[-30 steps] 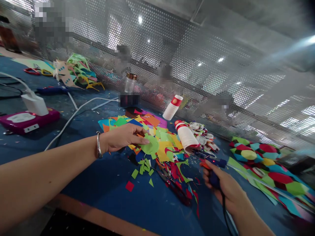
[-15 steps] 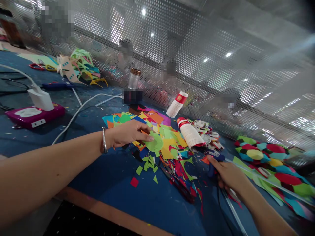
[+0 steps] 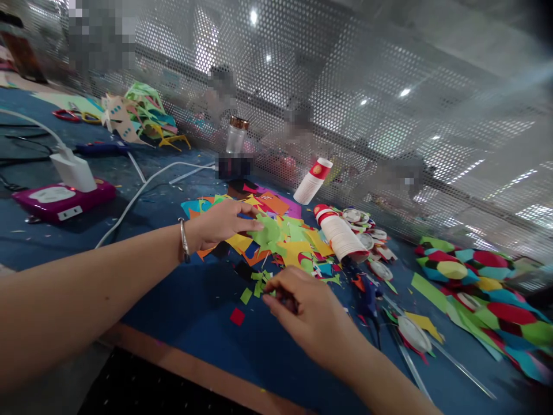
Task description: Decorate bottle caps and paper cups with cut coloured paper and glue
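A person's two bare hands work over a blue table (image 3: pixel 173 323) strewn with bright paper. The left hand (image 3: pixel 222 222), with a silver bracelet (image 3: pixel 184 239) at its wrist, reaches in from the left; its thumb and fingers pinch the edge of a green paper circle (image 3: pixel 268 232), which is over the middle of a heap of coloured paper pieces (image 3: pixel 296 253). The right hand (image 3: pixel 305 302) is at the near side of the heap, its fingers curled and thumb and forefinger close together beside small green scraps (image 3: pixel 258 282); whether it grips one, I cannot tell. A red paper square (image 3: pixel 237 316) lies near the scraps.

Right of the heap, one stack of paper cups (image 3: pixel 341 233) lies on its side, and a second, red-and-white cup stack (image 3: pixel 313 181) stands behind it. A blue glue gun (image 3: pixel 370 297) lies just in front of the fallen stack. Farther right are many-coloured paper shapes (image 3: pixel 488 288). On the left, a white plug (image 3: pixel 74 172) sits in a magenta power strip (image 3: pixel 67 199).
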Demonstrator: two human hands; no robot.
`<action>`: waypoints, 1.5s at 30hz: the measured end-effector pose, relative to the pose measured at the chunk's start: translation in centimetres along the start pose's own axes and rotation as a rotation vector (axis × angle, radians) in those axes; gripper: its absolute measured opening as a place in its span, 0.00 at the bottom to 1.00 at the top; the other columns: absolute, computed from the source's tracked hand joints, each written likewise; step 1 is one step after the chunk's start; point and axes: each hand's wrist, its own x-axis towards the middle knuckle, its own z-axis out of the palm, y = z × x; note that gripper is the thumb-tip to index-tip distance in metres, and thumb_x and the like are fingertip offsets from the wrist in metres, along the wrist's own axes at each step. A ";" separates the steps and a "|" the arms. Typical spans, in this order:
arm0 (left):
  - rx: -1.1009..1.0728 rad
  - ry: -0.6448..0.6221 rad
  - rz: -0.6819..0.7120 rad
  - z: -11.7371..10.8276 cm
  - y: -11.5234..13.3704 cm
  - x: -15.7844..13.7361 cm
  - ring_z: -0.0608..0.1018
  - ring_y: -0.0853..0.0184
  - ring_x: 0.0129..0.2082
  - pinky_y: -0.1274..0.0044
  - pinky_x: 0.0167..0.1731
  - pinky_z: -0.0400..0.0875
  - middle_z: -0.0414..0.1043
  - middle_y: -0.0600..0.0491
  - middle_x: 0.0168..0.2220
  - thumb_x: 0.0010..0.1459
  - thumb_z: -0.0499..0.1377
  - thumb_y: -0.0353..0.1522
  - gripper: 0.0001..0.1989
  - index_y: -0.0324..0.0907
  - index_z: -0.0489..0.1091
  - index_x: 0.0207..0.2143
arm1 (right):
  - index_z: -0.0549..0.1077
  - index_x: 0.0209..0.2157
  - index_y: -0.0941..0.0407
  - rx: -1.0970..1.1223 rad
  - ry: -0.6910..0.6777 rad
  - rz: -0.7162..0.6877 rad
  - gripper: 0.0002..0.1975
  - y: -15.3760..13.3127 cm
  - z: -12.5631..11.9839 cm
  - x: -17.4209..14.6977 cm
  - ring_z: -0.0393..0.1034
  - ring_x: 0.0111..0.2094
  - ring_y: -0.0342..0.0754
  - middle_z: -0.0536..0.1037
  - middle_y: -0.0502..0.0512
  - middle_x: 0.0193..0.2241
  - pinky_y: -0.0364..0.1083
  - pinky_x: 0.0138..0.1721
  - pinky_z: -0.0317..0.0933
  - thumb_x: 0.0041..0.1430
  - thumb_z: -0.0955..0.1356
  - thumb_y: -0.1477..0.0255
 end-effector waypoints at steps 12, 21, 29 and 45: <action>-0.093 0.037 -0.008 -0.2 -0.6 0.7 0.79 0.64 0.39 0.72 0.43 0.73 0.77 0.51 0.37 0.50 0.68 0.34 0.15 0.39 0.73 0.39 | 0.75 0.36 0.55 -0.049 -0.121 0.086 0.02 -1.5 1.6 2.5 0.72 0.34 0.49 0.78 0.55 0.38 0.47 0.33 0.61 0.60 0.71 0.75; -0.076 0.053 -0.012 -0.1 -0.2 0.6 0.79 0.64 0.40 0.74 0.42 0.71 0.77 0.52 0.39 0.50 0.68 0.33 0.15 0.39 0.73 0.40 | 0.74 0.40 0.56 -0.014 -0.071 0.073 0.06 -1.0 2.0 2.1 0.70 0.33 0.47 0.77 0.56 0.41 0.48 0.35 0.61 0.60 0.70 0.76; -0.073 0.051 -0.019 0.1 -0.4 0.5 0.79 0.65 0.41 0.74 0.43 0.71 0.78 0.51 0.40 0.50 0.68 0.34 0.15 0.40 0.74 0.40 | 0.74 0.39 0.56 0.005 -0.053 0.061 0.06 -1.0 2.2 2.0 0.70 0.34 0.47 0.77 0.55 0.40 0.47 0.35 0.60 0.60 0.70 0.77; -0.100 0.031 -0.027 0.1 -0.1 0.4 0.78 0.66 0.38 0.75 0.42 0.70 0.77 0.52 0.39 0.49 0.69 0.33 0.14 0.39 0.73 0.39 | 0.72 0.37 0.55 0.116 -0.097 -0.020 0.07 -0.6 1.5 1.6 0.66 0.33 0.44 0.75 0.52 0.37 0.44 0.33 0.60 0.61 0.66 0.81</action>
